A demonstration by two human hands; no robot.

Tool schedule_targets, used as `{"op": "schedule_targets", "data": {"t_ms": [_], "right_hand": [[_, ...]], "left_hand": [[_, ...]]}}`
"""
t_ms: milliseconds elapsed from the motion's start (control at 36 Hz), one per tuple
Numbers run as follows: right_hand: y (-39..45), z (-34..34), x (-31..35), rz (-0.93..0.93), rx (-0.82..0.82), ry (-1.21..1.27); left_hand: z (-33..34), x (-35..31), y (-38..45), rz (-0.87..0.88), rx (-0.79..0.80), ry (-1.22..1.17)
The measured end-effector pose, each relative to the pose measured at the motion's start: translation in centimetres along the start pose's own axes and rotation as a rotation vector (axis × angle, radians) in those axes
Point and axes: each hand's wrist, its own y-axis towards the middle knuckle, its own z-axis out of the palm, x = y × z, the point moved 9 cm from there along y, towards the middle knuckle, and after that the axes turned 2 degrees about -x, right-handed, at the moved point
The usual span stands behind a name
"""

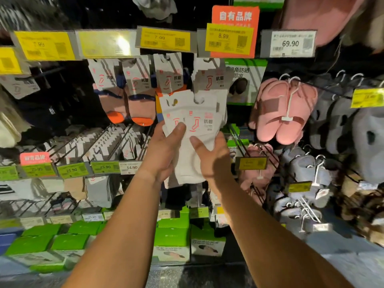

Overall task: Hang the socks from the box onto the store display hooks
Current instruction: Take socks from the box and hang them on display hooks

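A stack of white sock packs [192,119] with white paper header cards is held up in front of the display. My left hand [164,150] grips the stack from the left, thumb on the front card. My right hand [209,156] holds the lower right side of the socks, thumb on the front. Just behind and above the stack, white socks [209,80] hang from a hook under the 8.99 price tag [228,39]. The hook itself is hidden by the cards. The box is not in view.
Orange and blue socks [133,98] hang on hooks to the left. Pink slippers [282,113] and grey slippers [307,173] hang on pegs to the right. Lower rows hold more sock packs [108,142] and green boxes [172,235].
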Motion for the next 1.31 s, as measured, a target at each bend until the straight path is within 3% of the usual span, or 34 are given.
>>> {"op": "schedule_targets", "data": {"t_ms": [167,361,583,806,917,1028,1306], "right_hand": [[1.0,-1.6,0.2,0.012,-0.015,-0.036],[1.1,-3.5,2.5,-0.041,-0.033,-0.177],[2.8,-2.8,8.1,-0.132,0.097,0.054],[5.6,-2.7,8.2,0.013,0.042,0.203],[6.7,-2.7,6.8,0.079,0.028,0.114],[9.2,-2.8,5.9,0.147,-0.057,-0.127],[11.5,-2.5,4.8,0.087,-0.067,-0.332]], "left_hand": [[-0.6,1.0,0.0,-0.073,0.013,0.031],[-1.5,0.0,0.5,0.002,-0.122,0.118],[-2.1,0.1,0.5,-0.003,-0.154,0.146],[-2.1,-0.5,0.1,-0.007,-0.164,0.145],[-2.7,-0.6,0.3,-0.002,-0.179,0.13],[-3.0,-0.6,0.2,-0.015,-0.201,0.12],[-2.9,-1.1,-0.6,-0.011,-0.172,0.148]]}}
